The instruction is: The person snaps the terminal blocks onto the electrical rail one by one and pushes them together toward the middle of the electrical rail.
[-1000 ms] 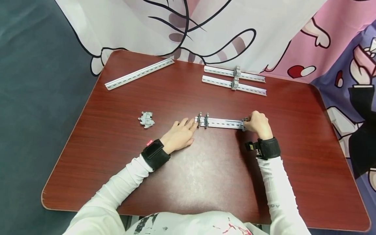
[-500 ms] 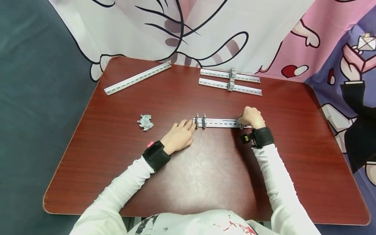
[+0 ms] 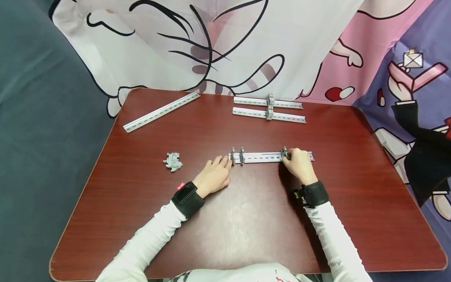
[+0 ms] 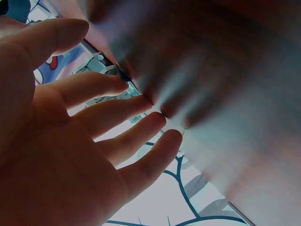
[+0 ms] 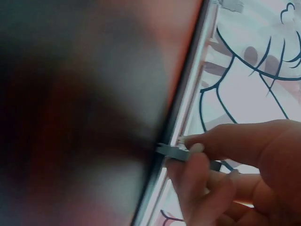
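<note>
A slotted metal DIN rail (image 3: pixel 262 157) lies crosswise in front of me in the head view. Two thin grey terminal blocks, one of them this block (image 3: pixel 242 156), stand on its left part. My left hand (image 3: pixel 213 177) lies with fingers spread, its fingertips right at the rail's left end. In the left wrist view these fingers (image 4: pixel 141 127) look nearly straight. Toward the rail's right end, my right hand (image 3: pixel 299 164) pinches another terminal block (image 3: pixel 284 152) between thumb and fingers. In the right wrist view that block (image 5: pixel 173 151) sits across the rail (image 5: pixel 155 188), partly hidden by fingertips.
A loose grey terminal block (image 3: pixel 173 161) lies flat left of my left hand. One bare rail (image 3: pixel 162 112) slants at the back left of the table (image 3: pixel 211 243). Two rails, this front one (image 3: pixel 250 112) and one behind it, carry clustered blocks near the patterned curtain (image 3: pixel 141 51).
My right hand has shifted left with its terminal block, and the rail's right end now shows beyond it. My left hand stays at the left end. The head view has tilted up.
</note>
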`<action>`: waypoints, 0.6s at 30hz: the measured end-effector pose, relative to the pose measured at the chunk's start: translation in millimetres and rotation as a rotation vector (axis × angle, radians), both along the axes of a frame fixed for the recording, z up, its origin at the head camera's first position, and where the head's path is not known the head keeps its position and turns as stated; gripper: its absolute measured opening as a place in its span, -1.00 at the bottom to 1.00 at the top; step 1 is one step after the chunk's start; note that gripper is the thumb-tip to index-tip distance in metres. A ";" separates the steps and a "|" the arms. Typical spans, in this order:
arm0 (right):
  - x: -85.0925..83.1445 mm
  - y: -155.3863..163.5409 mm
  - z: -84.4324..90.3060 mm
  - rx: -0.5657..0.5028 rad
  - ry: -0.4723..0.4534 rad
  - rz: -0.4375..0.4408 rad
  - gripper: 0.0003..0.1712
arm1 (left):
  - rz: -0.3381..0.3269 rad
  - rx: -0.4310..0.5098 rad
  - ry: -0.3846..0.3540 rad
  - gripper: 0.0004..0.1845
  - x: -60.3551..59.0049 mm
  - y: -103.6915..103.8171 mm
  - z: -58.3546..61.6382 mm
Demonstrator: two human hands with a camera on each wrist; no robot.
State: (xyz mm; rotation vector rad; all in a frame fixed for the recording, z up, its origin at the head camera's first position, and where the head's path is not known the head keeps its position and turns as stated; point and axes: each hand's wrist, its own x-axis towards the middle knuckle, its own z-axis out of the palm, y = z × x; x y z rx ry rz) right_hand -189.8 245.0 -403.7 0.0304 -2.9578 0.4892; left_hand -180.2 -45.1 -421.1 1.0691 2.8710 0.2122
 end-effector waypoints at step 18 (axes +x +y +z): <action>-0.7 -4.7 -5.7 -0.053 0.078 -0.033 -0.82 | 0.005 0.004 0.006 -0.38 -2.2 0.9 1.4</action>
